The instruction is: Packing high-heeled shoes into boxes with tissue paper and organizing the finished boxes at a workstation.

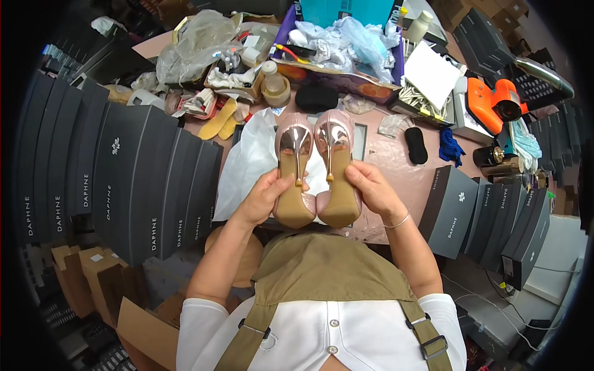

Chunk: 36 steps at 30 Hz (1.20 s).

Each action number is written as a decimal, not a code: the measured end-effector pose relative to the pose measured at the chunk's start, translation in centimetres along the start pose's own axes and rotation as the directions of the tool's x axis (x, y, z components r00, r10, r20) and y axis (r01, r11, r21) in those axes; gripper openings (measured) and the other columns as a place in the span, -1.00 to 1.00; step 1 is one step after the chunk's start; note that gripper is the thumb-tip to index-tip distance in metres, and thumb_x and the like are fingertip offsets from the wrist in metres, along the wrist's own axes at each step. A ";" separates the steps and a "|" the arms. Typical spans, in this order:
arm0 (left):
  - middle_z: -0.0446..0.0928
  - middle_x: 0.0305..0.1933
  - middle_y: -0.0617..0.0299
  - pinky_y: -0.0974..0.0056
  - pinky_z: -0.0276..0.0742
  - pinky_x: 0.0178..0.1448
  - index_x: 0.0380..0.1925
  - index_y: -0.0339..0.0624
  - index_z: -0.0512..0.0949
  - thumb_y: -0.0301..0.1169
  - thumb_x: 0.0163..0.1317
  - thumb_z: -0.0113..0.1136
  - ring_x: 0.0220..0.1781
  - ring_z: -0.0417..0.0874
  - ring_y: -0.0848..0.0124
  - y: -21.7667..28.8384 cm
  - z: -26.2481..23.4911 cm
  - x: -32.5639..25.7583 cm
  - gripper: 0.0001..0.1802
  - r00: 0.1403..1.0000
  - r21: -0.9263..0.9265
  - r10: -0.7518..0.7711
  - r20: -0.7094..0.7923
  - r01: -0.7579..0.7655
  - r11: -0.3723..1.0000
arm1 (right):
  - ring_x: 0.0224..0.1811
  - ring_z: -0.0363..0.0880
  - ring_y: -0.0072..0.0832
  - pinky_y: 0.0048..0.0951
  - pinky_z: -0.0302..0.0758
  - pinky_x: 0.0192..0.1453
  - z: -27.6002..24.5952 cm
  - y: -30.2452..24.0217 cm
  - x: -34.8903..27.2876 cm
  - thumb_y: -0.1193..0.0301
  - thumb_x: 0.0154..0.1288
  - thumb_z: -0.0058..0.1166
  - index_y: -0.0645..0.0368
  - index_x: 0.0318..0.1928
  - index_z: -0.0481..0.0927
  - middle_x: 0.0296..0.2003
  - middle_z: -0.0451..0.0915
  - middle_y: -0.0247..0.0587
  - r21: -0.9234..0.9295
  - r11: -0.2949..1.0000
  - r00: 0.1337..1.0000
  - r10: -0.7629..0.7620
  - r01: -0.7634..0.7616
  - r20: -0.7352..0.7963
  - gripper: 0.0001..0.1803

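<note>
Side by side in front of me are two pink high-heeled shoes, soles up, with shiny metallic heels. My left hand (267,193) is closed round the left shoe (288,193), its thumb lying on the tan sole near the heel tip. The right shoe (342,196) is gripped by my right hand (373,189), thumb on the sole's outer edge. Both toes point toward me and touch or nearly touch. Beneath them a dark shoe box is partly hidden, with white tissue paper (241,170) spread out to its left.
Dark grey shoe boxes (137,179) stand in a row at left, more boxes (447,210) at right. Across the table's back are a purple carton (346,77) of crumpled plastic, a bottle (272,79), black pads (416,146), a blue cloth (450,147) and an orange device (486,105).
</note>
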<state>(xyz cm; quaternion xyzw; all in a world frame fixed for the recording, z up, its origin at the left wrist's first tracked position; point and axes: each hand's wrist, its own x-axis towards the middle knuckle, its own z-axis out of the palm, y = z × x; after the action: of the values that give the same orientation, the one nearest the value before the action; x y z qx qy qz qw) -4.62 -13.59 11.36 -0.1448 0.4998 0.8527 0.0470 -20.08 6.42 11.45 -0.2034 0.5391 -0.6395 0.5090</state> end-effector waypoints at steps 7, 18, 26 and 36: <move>0.55 -0.08 0.07 0.33 0.56 -0.02 0.17 -0.37 0.29 -0.18 0.45 -0.31 -0.12 0.61 0.39 1.0 -0.4 3.6 -0.49 0.990 -0.183 -0.135 -0.034 0.126 0.975 | -0.34 0.59 -0.51 -0.50 0.53 -0.24 -2.2 0.7 3.9 0.12 0.44 -0.20 0.35 -0.10 0.53 -0.29 0.61 -0.13 0.286 0.954 0.987 0.120 -0.085 -0.105 -0.52; 0.53 -0.06 0.06 0.30 0.52 0.04 0.19 -0.37 0.27 -0.20 0.45 -0.34 -0.07 0.58 0.39 0.4 -1.6 7.3 -0.49 0.977 -0.215 -0.210 -0.032 0.198 0.956 | -0.32 0.57 -0.59 -0.55 0.54 -0.25 -4.4 1.2 6.2 0.18 0.45 -0.20 0.31 0.00 0.48 -0.26 0.59 -0.22 0.403 0.907 0.980 0.172 -0.119 -0.099 -0.57; 0.53 -0.07 0.02 0.29 0.54 0.01 0.21 -0.38 0.23 -0.09 0.42 -0.35 -0.05 0.57 0.38 0.9 -0.8 6.0 -0.40 0.990 -0.267 -0.143 0.013 0.142 0.953 | -0.29 0.54 -0.61 -0.59 0.50 -0.19 -8.8 0.0 -1.4 0.37 0.27 0.00 0.31 0.09 0.44 -0.23 0.57 -0.26 0.070 0.997 0.934 0.038 -0.014 -0.356 -0.59; 0.54 -0.43 0.03 0.15 0.51 -0.21 -0.32 -0.25 0.49 -0.31 0.15 0.11 -0.29 0.62 0.16 4.1 2.6 -0.5 -0.77 0.916 0.950 -0.262 0.304 -0.269 0.162 | 0.12 0.48 -0.19 -0.34 0.34 0.19 -8.1 1.0 -4.2 -0.02 0.28 -0.01 0.36 0.24 0.30 0.04 0.50 0.21 -0.692 0.721 0.962 -0.168 -0.029 -0.215 -0.26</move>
<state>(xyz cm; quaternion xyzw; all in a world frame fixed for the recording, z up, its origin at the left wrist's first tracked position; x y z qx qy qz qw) -5.62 -13.33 16.15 0.1000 0.9096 0.3323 0.2286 -24.52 14.09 9.09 -0.3116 0.7922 -0.4331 0.2964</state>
